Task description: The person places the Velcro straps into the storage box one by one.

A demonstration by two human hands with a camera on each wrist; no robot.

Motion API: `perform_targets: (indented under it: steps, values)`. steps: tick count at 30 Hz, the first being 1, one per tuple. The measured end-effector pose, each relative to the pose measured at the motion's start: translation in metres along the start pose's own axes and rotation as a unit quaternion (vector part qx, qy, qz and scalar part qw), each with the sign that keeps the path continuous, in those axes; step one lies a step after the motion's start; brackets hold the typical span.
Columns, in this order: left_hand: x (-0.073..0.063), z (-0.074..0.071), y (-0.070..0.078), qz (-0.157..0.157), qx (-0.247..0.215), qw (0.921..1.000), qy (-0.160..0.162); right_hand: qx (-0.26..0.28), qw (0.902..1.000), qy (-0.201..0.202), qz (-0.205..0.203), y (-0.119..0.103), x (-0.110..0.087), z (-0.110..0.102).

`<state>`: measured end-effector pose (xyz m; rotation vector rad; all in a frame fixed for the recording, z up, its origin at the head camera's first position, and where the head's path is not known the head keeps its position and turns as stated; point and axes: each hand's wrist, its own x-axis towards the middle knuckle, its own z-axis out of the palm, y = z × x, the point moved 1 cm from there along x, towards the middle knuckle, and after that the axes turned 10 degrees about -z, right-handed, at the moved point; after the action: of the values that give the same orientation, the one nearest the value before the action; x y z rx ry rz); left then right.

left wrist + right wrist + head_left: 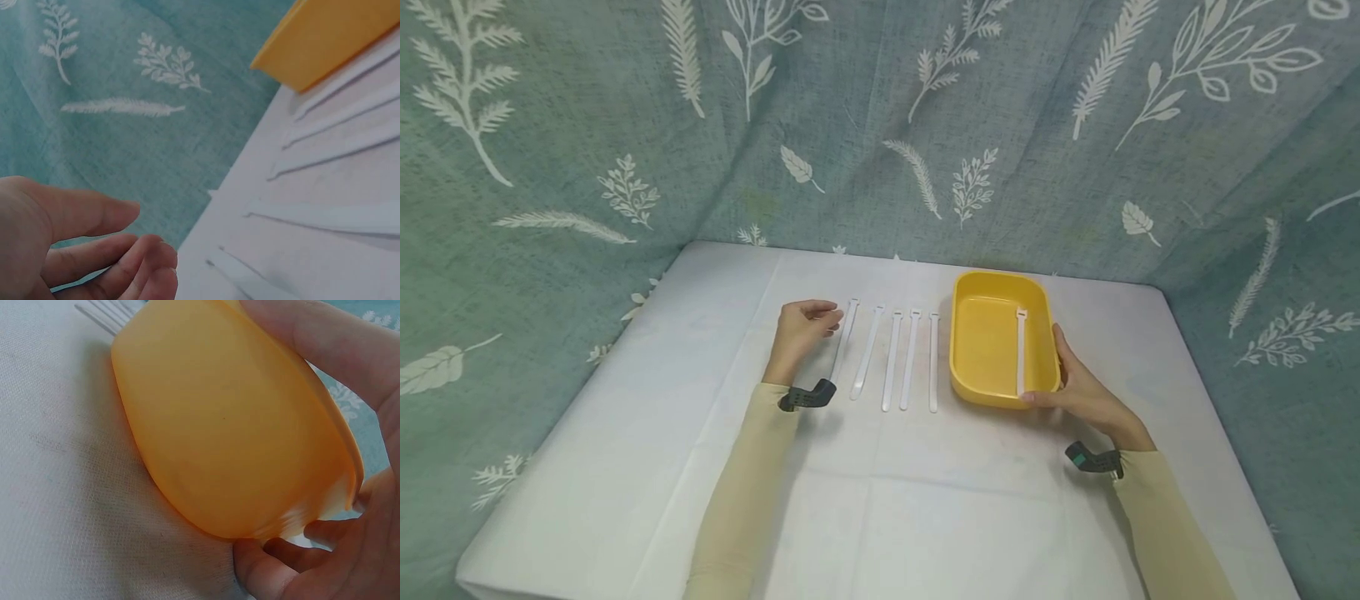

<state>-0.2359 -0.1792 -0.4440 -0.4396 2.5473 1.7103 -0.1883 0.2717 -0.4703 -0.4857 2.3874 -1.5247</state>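
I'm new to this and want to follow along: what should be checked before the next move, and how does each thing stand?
1. Yellow tray steadied: ok, the right hand grips its near right corner.
2. Left hand free: ok, it holds nothing.
3. Leftmost strip in the left hand's grasp: not ok, the hand is only beside it.
4. Loose strips separate: ok, five lie side by side, none crossing.
5. Tray bottom flat on the white table: cannot tell.

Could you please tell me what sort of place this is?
Probably a makeshift tabletop workspace: leaf-print fabric hangs behind a white-clothed table, where the right hand holds a yellow tray.
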Motion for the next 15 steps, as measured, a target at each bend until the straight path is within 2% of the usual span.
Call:
perform_targets:
  steps: [6, 15]
  values:
    - [0.007, 0.002, -0.009, -0.019, 0.020, 0.9996, 0.004, 0.003, 1.0000, 0.001, -0.001, 0.000, 0.000, 0.000]
    - [0.008, 0.003, -0.018, -0.056, 0.049, 0.9972, 0.003, 0.011, 0.9999, -0.003, -0.010, 0.001, 0.001, 0.000]
